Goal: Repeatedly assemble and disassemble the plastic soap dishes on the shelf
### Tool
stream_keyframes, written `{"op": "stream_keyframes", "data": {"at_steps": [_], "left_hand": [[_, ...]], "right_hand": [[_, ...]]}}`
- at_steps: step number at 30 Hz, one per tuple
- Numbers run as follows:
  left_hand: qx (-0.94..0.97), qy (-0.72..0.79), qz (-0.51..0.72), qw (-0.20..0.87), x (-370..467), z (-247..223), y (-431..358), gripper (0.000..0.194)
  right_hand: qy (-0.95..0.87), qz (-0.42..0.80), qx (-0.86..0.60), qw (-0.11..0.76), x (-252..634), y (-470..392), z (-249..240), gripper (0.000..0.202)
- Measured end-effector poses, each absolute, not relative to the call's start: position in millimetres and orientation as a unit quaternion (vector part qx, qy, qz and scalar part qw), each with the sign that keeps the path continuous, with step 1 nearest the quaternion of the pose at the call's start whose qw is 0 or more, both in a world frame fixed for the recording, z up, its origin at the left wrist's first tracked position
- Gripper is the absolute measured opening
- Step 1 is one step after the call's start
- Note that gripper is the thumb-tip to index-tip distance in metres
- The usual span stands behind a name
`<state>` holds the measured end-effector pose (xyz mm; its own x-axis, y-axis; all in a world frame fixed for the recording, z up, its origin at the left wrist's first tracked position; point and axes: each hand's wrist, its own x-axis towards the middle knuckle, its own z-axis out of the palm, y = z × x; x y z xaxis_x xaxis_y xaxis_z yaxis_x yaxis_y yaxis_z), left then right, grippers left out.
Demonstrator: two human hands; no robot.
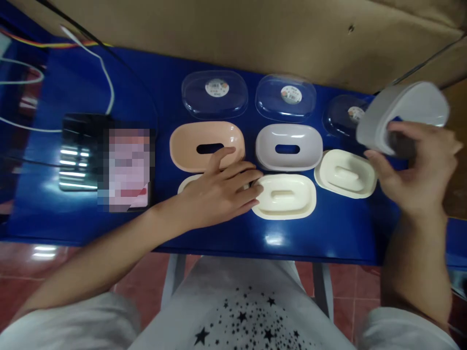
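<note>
My right hand (419, 165) grips a light grey oval container (386, 112), tilted above the table's right side, with a thumb at its slotted face. Fingers spread, my left hand (229, 189) lies over a cream piece (188, 183) that it mostly hides, its fingertips at the left edge of a cream oval piece with a raised handle (283, 197). Behind my left hand sits a peach slotted piece (186, 146), with a pale grey slotted piece (288, 133) to its right. Another cream handled piece (346, 172) lies angled near my right thumb.
Clear lids with round stickers (215, 102) (286, 107) (343, 119) line the back of the blue table (226, 240). A black device (78, 150) and a blurred-out screen (129, 170) are at left, near cables. A brown surface (233, 39) rises behind.
</note>
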<state>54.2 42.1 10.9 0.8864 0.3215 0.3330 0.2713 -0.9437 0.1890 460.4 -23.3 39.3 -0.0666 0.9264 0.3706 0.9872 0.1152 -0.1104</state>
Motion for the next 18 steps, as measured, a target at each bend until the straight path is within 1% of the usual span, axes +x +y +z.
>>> {"op": "stream_keyframes", "data": {"at_steps": [1,5,9,12,16,18], "left_hand": [[0.969,0.155,0.180,0.073,54.1,10.9,42.0,0.017],[0.971,0.160,0.166,0.068,53.2,11.6,42.0,0.017],[0.972,0.157,0.163,0.062,52.9,12.4,41.8,0.016],[0.972,0.154,0.167,0.060,53.1,12.9,43.0,0.017],[0.972,0.170,0.159,0.042,53.9,16.3,40.5,0.017],[0.972,0.169,0.165,0.015,55.3,16.5,36.5,0.018]], "right_hand": [[-0.728,-0.085,-0.655,0.184,453.1,-21.4,36.7,0.044],[-0.753,-0.034,-0.638,0.159,433.0,-20.5,30.4,0.037],[-0.770,-0.035,-0.616,0.165,427.7,-22.0,24.9,0.034],[-0.764,-0.050,-0.622,0.163,425.2,-19.0,20.9,0.034],[-0.763,-0.049,-0.616,0.190,426.8,-16.5,16.4,0.033],[-0.759,-0.043,-0.620,0.194,435.5,-16.2,10.0,0.038]]}}
